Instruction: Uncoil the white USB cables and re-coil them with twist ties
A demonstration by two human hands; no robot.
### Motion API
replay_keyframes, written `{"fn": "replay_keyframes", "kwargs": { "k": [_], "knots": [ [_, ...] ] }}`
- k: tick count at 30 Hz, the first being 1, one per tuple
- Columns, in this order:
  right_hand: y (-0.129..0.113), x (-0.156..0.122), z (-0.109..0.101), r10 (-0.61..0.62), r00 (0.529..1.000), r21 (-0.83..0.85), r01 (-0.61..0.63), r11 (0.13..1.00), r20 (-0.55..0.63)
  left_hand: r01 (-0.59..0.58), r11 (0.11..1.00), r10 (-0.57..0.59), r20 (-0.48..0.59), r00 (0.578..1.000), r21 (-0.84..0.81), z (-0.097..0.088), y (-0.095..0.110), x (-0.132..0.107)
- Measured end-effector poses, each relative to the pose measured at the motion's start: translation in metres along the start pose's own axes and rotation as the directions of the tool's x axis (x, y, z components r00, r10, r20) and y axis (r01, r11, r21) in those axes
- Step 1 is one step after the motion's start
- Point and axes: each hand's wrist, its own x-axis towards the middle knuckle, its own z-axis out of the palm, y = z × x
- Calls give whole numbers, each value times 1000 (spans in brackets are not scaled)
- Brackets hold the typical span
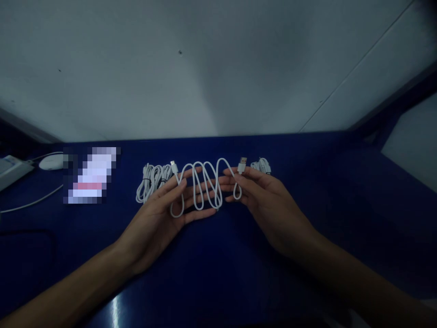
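At the far left of the glossy blue table [218, 259], a white box [15, 171] sits by the edge, with a rounded white device [53, 161] just beside it and a pale cord [37, 203] running across the surface. Next comes a bright slab [90, 175], pixelated beyond reading; nearer the front, a streak of light glares off the tabletop. Tied white bundles [146, 182] lie behind the left hand [170, 202], whose thumb presses the white cable [216, 187] against its fingers below the small plug [174, 167]. The cable hangs in loose loops between the two hands, above the table's middle, over the spread left fingers. The right hand [261, 187] pinches its other end by the USB plug [242, 165]. Another bundle [262, 165] lies just behind. A dim grey wall [218, 68] backs everything, seamed diagonally towards the right, where a pale panel [413, 136] stands beyond a dark blue frame [392, 105].
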Motion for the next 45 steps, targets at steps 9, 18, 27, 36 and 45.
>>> {"fn": "replay_keyframes", "kwargs": {
  "k": [9, 18, 27, 36, 45],
  "knots": [
    [2, 1, -1, -19, 1000, -11, 19, 1000, -23, -2, 1000, 2, -17, 1000, -19, -2, -1, 2],
    [3, 2, 0, -34, 998, -22, 33, 999, -60, 6, 1000, -6, -3, 1000, 13, -3, -1, 1],
    [2, 2, -1, -52, 996, -41, 49, 998, -77, 13, 1000, -13, 0, 1000, 22, -4, -1, 3],
    [2, 2, 1, -41, 997, -29, 39, 999, -66, 14, 1000, -14, -25, 1000, 20, -4, 0, 0],
    [2, 2, 1, -41, 997, -9, 40, 999, -66, 8, 1000, -8, -30, 1000, 0, -3, -1, 3]
  ]
}}
